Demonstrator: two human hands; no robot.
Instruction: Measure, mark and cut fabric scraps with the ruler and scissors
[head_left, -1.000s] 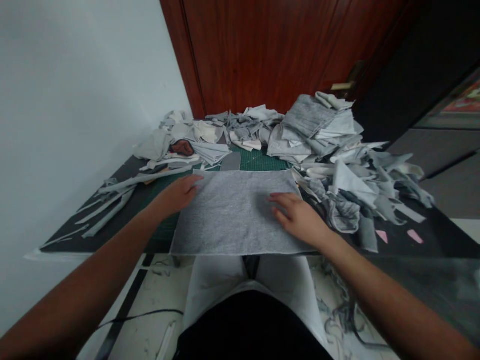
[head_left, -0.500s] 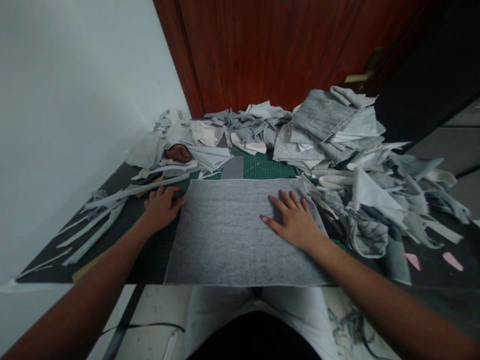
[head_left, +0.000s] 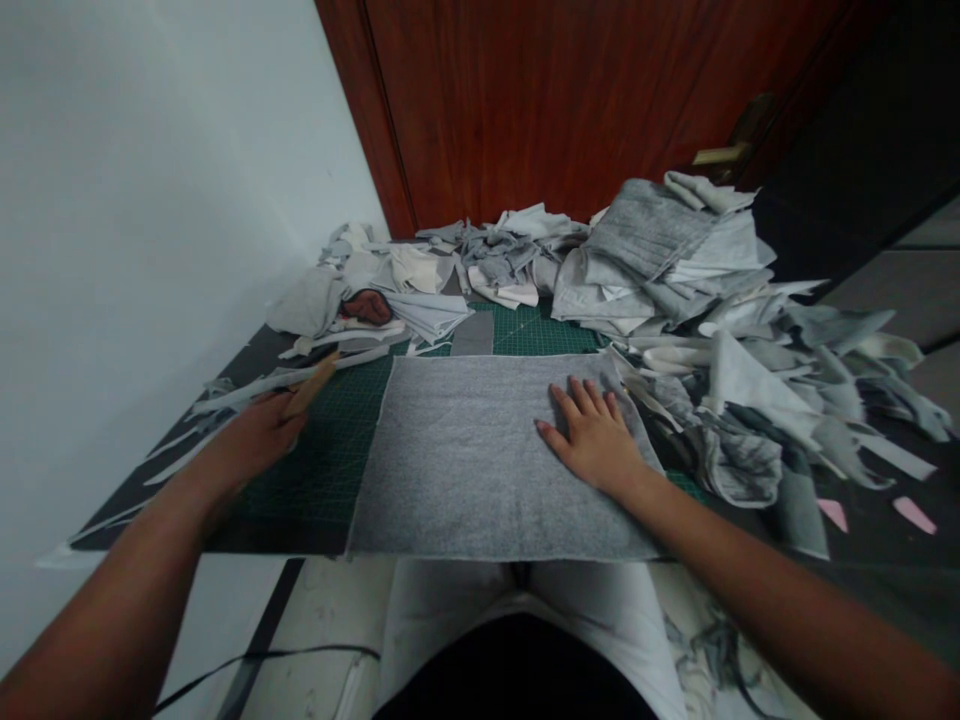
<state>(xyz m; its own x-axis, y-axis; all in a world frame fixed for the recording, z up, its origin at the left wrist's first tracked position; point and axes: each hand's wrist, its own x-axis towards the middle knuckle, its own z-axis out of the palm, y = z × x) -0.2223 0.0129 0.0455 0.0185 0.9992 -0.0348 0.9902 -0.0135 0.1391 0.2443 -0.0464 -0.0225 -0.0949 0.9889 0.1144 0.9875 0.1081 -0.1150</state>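
Left hand [head_left: 255, 435] has come off the sheet's edge, now grasping a tan strip [head_left: 311, 388] just beside it. Right hand [head_left: 592, 440] rests open, flat on the grey felt sheet [head_left: 465, 470], which lies on the green cutting mat [head_left: 337, 420].

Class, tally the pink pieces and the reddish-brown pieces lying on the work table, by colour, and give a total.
Pink pieces: 2
Reddish-brown piece: 1
Total: 3
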